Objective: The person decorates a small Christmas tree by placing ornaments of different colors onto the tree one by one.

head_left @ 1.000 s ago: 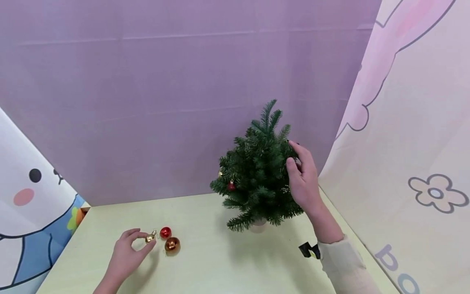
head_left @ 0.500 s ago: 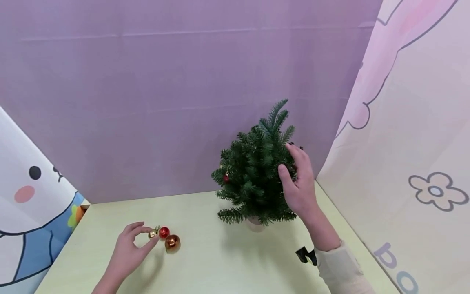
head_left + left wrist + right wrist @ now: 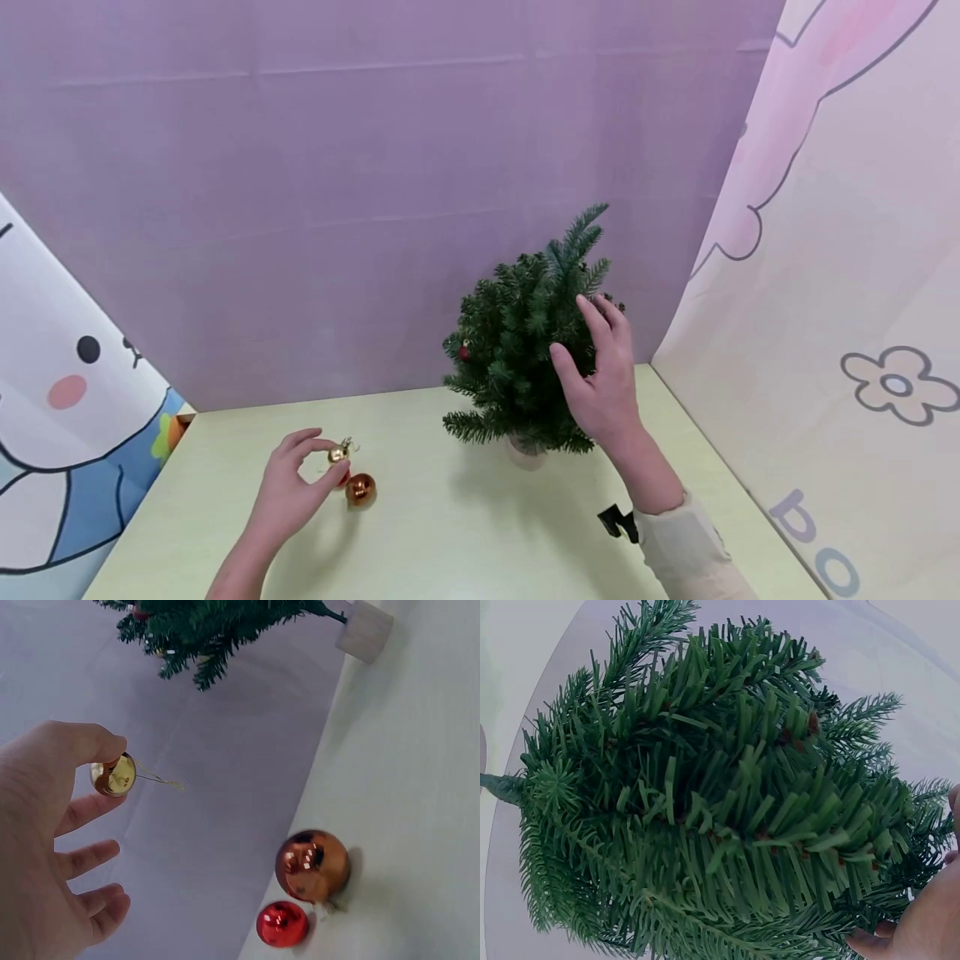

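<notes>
Green tree (image 3: 513,350), pale base (image 3: 366,631) clearest at left wrist

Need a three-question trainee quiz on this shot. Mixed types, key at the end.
1. True or false: the copper ball and the red ball lie side by side on the table.

2. Multiple choice: what does the left hand pinch?
A. the red ball
B. the copper ball
C. the gold ball

3. Short answer: in the head view, which thing is the right hand nearest to?

Key:
1. True.
2. C.
3. The green tree.
</notes>
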The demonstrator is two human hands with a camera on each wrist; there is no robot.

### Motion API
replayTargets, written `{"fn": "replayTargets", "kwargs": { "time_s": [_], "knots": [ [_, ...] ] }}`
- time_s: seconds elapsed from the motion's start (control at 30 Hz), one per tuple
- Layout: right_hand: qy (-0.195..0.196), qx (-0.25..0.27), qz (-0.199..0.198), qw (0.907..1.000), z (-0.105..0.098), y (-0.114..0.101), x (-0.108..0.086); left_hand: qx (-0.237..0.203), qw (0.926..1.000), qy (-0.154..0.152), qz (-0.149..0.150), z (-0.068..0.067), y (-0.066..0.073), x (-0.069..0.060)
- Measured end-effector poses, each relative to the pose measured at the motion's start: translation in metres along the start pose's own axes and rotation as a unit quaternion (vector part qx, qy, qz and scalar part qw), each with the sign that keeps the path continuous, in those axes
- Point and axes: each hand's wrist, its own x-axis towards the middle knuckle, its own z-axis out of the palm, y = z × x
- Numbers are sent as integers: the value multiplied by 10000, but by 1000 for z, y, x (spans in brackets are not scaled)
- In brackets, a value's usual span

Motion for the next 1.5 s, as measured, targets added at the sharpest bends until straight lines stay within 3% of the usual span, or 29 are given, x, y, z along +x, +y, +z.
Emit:
{"fn": "replayTargets", "kwargs": {
  "time_s": [0.23,0.5,1.0,1.13,1.27,1.5],
  "knots": [
    [-160,71,-67,9998,-2,0,2,12,9999,115,-64,2,22,-6],
    [-207,192,-122,9995,-6,2,5,85,9996,196,163,4,49,-2],
    [-284,164,5,9995,-4,1,7,-279,9979,-76,584,6,94,30],
    [-297,188,26,9994,-3,0,8,-368,9958,-68,838,6,104,37],
    [-239,66,-54,9997,-2,0,8,-441,9930,-49,1091,8,115,44],
    [-119,-161,-197,9996,-1,6,5,-364,9919,-142,1207,16,131,53]
  ]
}}
